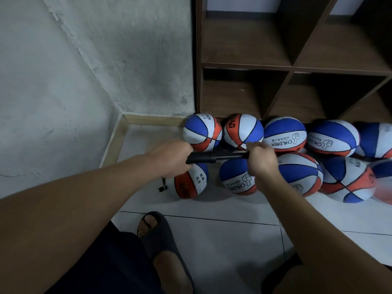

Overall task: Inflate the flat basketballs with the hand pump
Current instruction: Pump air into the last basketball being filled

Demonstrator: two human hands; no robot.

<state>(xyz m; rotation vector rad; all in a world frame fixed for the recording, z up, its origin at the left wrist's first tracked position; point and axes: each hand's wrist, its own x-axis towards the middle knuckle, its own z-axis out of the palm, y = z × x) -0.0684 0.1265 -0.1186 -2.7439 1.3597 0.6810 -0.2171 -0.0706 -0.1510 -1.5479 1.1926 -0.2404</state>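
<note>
Dim indoor light, soft shadows under basketballs (241, 132), dark shelf (297, 68) recesses, wide-angle bending at edges, slight softness

Pump (212, 158) ends hidden inside left grip (169, 159) and right grip (262, 160); handle and rod end not visible. Hose (163, 185) mostly behind left wrist, needle too small to tell. Rightmost balls (381, 181) cut by frame edge. Shelf unit (297, 68) cropped top and right.

We read "CHILDREN", upside down beside a thumbs-up sign, on the basketball (285, 134) at centre right, and on its right-hand neighbour (333, 138).
</note>
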